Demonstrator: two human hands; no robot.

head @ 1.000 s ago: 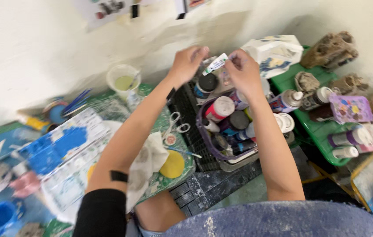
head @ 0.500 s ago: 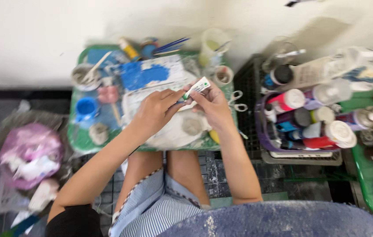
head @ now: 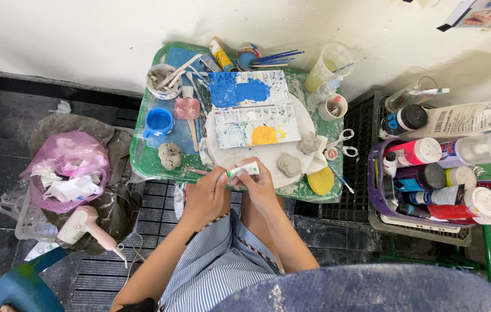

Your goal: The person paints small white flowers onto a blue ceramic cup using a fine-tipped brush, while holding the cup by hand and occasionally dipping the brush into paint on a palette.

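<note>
Both hands meet at the near edge of the green tray (head: 141, 164), above the person's lap. The right hand (head: 255, 188) grips a small white paint tube (head: 243, 170), held roughly level. The left hand (head: 206, 196) closes its fingertips on the tube's left end, apparently at the cap; the view is too small to confirm. Just beyond the tube lies a white palette (head: 254, 121) with blue and yellow paint. A grey clay lump (head: 289, 164) sits just right of the hands.
</note>
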